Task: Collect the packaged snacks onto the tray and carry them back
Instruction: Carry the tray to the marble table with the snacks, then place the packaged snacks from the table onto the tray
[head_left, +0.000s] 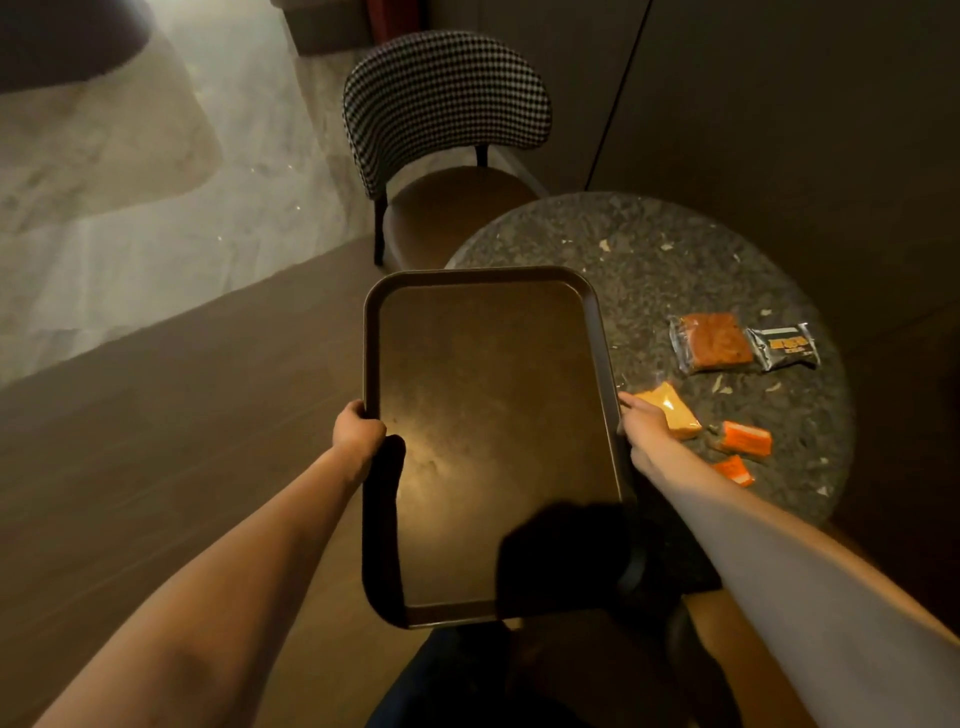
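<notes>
Five packaged snacks (716, 343) lie on the counter (597, 234) right of the empty tray (374, 338), nearest the right hand (641, 421); both hands' fingers clench the tray's long rims, left hand (357, 428) farther.

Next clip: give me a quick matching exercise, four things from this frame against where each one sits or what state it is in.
Things:
1. tray
2. dark-wrapped snack
3. yellow snack packet
4. checked chair

Places or states:
A. table's far right, next to the clear-wrapped reddish snack
B. beyond the round table, nobody in it
C. held at both long edges, nothing on it
D. on the table beside the right hand

Pairs: 1-C, 2-A, 3-D, 4-B
</notes>
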